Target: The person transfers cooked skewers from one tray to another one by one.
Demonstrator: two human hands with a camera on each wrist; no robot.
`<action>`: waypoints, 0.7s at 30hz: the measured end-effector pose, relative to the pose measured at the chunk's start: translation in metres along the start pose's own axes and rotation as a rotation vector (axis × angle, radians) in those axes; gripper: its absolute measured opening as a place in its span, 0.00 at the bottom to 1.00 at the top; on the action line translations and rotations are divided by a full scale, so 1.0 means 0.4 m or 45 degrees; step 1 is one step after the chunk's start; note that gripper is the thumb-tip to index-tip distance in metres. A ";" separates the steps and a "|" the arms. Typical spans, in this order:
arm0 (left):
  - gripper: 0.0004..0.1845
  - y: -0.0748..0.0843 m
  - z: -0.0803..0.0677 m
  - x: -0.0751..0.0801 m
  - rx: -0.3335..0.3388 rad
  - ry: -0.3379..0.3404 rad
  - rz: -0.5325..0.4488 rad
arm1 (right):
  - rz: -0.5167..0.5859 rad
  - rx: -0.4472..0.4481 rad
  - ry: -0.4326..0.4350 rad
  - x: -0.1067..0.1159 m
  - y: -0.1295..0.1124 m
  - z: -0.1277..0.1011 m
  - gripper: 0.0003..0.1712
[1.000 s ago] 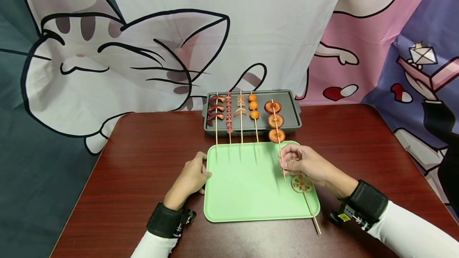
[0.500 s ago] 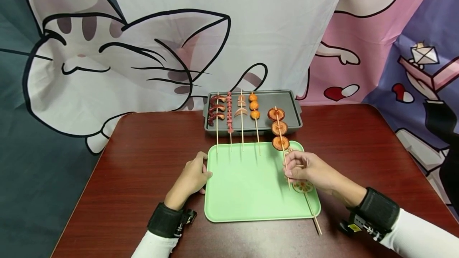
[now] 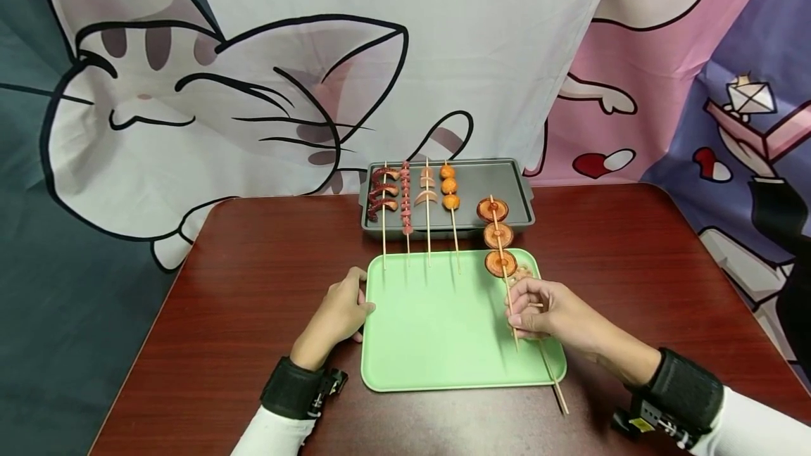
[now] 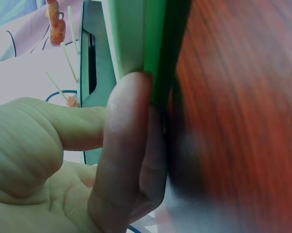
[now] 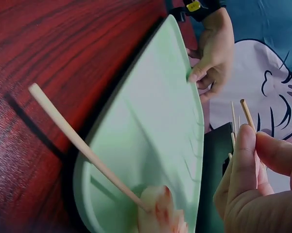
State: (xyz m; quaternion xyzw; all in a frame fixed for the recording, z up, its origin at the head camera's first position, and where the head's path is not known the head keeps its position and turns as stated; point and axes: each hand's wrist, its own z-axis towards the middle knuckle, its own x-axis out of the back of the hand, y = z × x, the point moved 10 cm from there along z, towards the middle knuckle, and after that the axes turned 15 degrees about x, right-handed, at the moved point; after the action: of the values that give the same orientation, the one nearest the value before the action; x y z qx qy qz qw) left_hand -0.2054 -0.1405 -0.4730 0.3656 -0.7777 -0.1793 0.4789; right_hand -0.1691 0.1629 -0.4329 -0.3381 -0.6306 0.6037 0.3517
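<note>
Head: right hand (image 3: pixel 545 312) pinches mushroom skewer (image 3: pixel 502 259) at bare lower stick, over green tray (image 3: pixel 437 364) right edge.
Left wrist: left hand (image 4: pixel 77 160) grips tray's left rim.
Right wrist: stick thin, light, likely snappable; hold bare wood.

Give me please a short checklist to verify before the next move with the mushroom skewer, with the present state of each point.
1. Right hand pinches the mushroom skewer by its bare stick: ok.
2. All three mushroom slices sit on the stick: ok.
3. Left hand holds the left edge of the green tray: ok.
4. Free space on the green tray for the skewer: ok, its middle is bare.
5. Lotus root skewer out of the way: not ok, it lies under the right hand, its end over the tray's edge.
6. Four other skewers rest undisturbed on the grey tray: ok.
</note>
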 end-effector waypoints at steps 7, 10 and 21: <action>0.27 0.001 -0.001 0.001 0.006 -0.003 -0.005 | -0.030 -0.016 -0.006 -0.008 0.003 -0.015 0.15; 0.27 0.002 0.000 0.000 0.007 0.001 -0.003 | -0.038 -0.021 -0.017 -0.014 0.004 -0.025 0.16; 0.27 0.000 0.007 -0.003 -0.013 0.013 0.018 | 0.024 -0.016 -0.069 -0.038 0.029 -0.063 0.21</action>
State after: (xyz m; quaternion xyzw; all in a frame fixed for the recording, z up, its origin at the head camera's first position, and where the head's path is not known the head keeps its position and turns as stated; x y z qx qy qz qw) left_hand -0.2076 -0.1401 -0.4751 0.3587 -0.7768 -0.1780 0.4860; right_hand -0.1395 0.1637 -0.4446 -0.3298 -0.6405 0.6119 0.3264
